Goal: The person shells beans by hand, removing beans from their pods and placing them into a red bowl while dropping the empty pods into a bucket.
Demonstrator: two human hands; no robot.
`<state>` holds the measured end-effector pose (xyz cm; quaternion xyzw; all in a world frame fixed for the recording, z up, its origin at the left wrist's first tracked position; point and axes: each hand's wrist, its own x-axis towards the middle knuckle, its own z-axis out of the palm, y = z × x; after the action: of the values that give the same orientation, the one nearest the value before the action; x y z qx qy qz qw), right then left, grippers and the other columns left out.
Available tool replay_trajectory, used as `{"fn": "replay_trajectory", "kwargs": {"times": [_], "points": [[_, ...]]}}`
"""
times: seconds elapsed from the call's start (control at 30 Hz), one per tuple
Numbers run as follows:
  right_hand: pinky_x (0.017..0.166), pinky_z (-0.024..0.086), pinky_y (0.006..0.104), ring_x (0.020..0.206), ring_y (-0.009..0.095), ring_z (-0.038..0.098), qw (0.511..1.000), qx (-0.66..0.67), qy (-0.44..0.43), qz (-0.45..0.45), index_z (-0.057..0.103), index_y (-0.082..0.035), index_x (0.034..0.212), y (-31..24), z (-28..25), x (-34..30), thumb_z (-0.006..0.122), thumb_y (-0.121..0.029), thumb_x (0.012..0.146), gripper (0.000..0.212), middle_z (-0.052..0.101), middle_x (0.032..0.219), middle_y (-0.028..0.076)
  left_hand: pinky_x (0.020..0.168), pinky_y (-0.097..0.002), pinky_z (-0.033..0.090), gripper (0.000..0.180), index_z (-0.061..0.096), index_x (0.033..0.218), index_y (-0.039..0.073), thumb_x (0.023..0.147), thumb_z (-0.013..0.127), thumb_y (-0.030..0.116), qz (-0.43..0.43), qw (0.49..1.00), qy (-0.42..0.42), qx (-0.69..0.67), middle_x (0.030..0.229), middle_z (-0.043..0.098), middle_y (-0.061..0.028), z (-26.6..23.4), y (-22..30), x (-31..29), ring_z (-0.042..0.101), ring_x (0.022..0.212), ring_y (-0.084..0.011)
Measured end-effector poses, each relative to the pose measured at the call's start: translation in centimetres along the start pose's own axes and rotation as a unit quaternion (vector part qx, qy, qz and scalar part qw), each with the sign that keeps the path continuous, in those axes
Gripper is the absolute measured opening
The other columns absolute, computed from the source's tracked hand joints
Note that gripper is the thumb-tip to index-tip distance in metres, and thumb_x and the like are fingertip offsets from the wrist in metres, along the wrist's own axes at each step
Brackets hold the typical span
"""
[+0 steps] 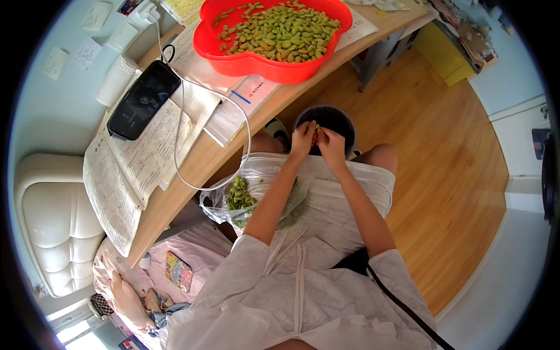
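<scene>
My left hand (303,140) and my right hand (332,148) meet over a dark round bin (344,119) between my knees. Their fingers pinch together on a small green bean pod (318,127), mostly covered by the fingertips. On my lap, beside the left forearm, a clear plastic bag (217,205) lies open with green pods (239,195) in it. Up on the desk, a red scalloped tray (279,72) holds a large heap of green and yellowish shelled beans (286,35).
Written paper sheets (146,166) cover much of the wooden desk (204,166). A black phone (146,99) leans there, and a white cable (249,140) loops over the desk's edge towards the bag. Wooden floor (449,169) stretches to the right. A pink bed (204,251) is at lower left.
</scene>
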<state>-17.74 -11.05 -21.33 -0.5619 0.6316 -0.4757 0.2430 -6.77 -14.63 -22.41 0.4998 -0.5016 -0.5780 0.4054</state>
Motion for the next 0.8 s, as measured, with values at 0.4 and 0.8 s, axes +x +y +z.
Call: {"fn": "replay_trajectory", "kwargs": {"times": [0.4, 0.8], "points": [[0.064, 0.049, 0.0436, 0.07, 0.039, 0.064, 0.974, -0.156, -0.028, 0.16, 0.066, 0.005, 0.077, 5.4, 3.0, 0.8, 0.055, -0.017, 0.085, 0.026, 0.062, 0.071, 0.025, 0.067, -0.0429, 0.046, 0.04, 0.063, 0.091, -0.004, 0.093, 0.051, 0.033, -0.151, 0.97, 0.111, 0.157, 0.078, 0.064, -0.0201, 3.1, -6.8, 2.8, 0.06, 0.07, -0.0314], [0.058, 0.049, 0.032, 0.063, 0.02, 0.063, 0.948, 0.041, 0.048, 0.313, 0.065, 0.004, 0.089, 10.0, 2.2, 2.2, 0.054, -0.015, 0.092, 0.022, 0.065, 0.071, 0.012, 0.049, -0.0341, 0.046, 0.041, 0.057, 0.077, -0.001, 0.097, 0.047, 0.033, -0.177, 0.976, 0.088, 0.094, 0.06, 0.052, -0.009, 4.0, -5.8, 1.8, 0.051, 0.047, -0.0213]]}}
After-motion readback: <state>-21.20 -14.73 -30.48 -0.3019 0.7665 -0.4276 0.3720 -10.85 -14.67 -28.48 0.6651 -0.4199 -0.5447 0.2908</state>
